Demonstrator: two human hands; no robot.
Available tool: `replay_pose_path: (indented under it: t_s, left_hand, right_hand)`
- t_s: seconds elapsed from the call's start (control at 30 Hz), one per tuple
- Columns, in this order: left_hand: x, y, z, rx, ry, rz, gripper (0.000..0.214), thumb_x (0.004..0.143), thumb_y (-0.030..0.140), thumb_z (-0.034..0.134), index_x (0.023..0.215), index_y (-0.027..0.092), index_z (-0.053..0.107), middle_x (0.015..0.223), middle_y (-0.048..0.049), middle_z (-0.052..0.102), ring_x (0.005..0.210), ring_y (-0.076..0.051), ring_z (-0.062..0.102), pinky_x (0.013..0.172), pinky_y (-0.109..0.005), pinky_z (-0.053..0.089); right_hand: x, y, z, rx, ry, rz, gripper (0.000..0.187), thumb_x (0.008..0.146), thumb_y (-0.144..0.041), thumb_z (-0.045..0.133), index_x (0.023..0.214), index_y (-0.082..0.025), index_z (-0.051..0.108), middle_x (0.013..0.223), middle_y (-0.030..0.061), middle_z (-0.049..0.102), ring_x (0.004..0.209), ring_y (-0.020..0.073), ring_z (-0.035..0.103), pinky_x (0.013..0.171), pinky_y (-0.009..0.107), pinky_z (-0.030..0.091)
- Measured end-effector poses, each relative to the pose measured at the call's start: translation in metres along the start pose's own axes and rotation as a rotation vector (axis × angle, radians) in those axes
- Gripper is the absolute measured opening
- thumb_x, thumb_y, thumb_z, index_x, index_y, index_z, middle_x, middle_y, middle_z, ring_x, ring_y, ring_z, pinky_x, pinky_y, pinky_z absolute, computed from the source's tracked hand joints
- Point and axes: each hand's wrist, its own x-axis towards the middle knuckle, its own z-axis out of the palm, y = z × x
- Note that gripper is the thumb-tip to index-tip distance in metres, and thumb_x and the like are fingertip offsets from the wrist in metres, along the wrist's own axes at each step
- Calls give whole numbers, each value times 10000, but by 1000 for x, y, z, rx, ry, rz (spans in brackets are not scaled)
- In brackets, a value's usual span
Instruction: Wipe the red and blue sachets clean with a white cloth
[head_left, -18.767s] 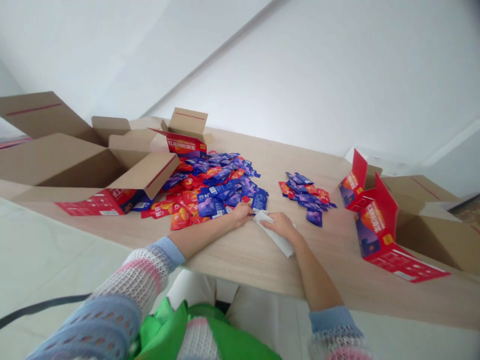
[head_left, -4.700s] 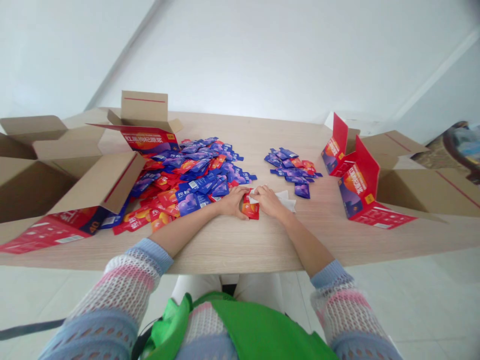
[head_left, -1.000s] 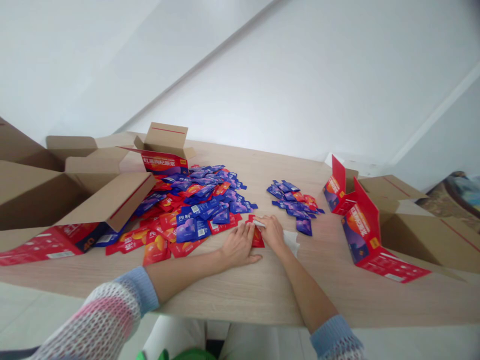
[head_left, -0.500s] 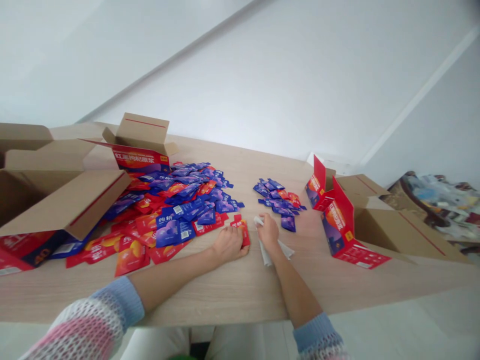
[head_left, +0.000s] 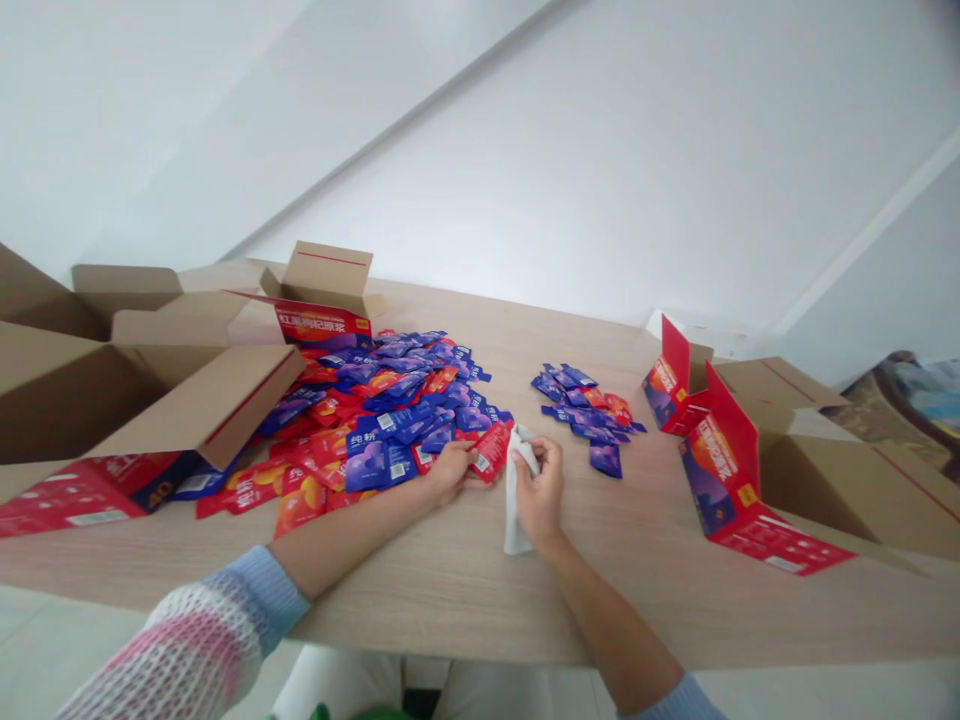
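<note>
My left hand (head_left: 450, 470) pinches a red sachet (head_left: 491, 452) at the near edge of a big heap of blue and red sachets (head_left: 390, 410) on the wooden table (head_left: 525, 570). My right hand (head_left: 541, 490) is closed on a white cloth (head_left: 514, 500), lifted a little off the table, and the cloth hangs down from the fingers. The two hands are close together, the sachet just left of the cloth. A smaller heap of sachets (head_left: 589, 410) lies behind my right hand.
Open brown cartons with red printed flaps (head_left: 150, 400) stand at the left, another small one (head_left: 330, 295) behind the big heap. Red and blue printed boxes (head_left: 712, 440) and brown cartons (head_left: 847, 460) stand at the right. A white wall runs behind the table.
My left hand has gone from lying flat by the red sachet to pinching it and lifting its edge. My right hand has raised the white cloth off the table.
</note>
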Motion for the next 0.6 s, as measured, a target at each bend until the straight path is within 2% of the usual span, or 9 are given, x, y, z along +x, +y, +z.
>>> replay_pose_path:
  t_s: [0.07, 0.13, 0.23, 0.33, 0.4, 0.47, 0.6]
  left_hand:
    - [-1, -6, 2, -190, -111, -96, 261, 782, 137, 478, 1015, 108, 591, 772, -81, 691, 627, -176, 668, 626, -325, 556]
    - [-3, -10, 3, -303, -226, -122, 239, 754, 106, 510, 977, 103, 597, 772, -84, 693, 617, -162, 669, 624, -291, 551]
    - [-4, -13, 2, -424, -338, -158, 168, 815, 154, 516, 962, 108, 584, 799, -108, 697, 696, -189, 690, 721, -344, 553]
    - [-3, -13, 2, -382, -308, -233, 183, 894, 197, 450, 1000, 103, 566, 809, -132, 698, 725, -219, 699, 764, -410, 545]
    - [-4, -12, 4, -308, -259, -252, 222, 912, 176, 408, 1041, 84, 563, 830, -148, 701, 736, -221, 702, 774, -398, 544]
    - [-6, -11, 7, -272, -263, -246, 261, 914, 163, 395, 1083, 64, 567, 878, -169, 703, 774, -224, 703, 797, -379, 541]
    - [-12, -4, 10, -262, -276, -262, 312, 890, 103, 376, 1122, 44, 577, 906, -180, 703, 790, -233, 703, 785, -367, 547]
  right_hand:
    - [-12, 0, 10, 11, -112, -59, 258, 839, -270, 559, 1074, -198, 482, 933, 65, 585, 861, 196, 568, 795, 331, 470]
    - [-15, 5, 16, -31, -204, -129, 295, 808, -202, 584, 1090, -198, 499, 936, 56, 594, 858, 195, 564, 806, 344, 463]
    - [-7, 16, 17, -168, -281, -194, 261, 798, -157, 576, 1053, -206, 550, 990, 64, 602, 912, 211, 546, 832, 359, 447]
    - [9, 32, 12, -364, -317, -189, 196, 820, -165, 538, 1003, -199, 596, 969, 82, 605, 953, 244, 521, 850, 382, 429]
    - [21, 45, 8, -473, -333, -165, 200, 821, -167, 526, 1002, -180, 609, 964, 105, 611, 958, 262, 514, 855, 392, 420]
    - [34, 59, 4, -531, -324, -129, 220, 806, -159, 533, 1011, -167, 610, 993, 124, 620, 970, 270, 517, 867, 392, 412]
    - [59, 79, -10, -463, -167, 37, 229, 777, -186, 557, 998, -155, 605, 986, 119, 644, 936, 255, 560, 850, 367, 420]
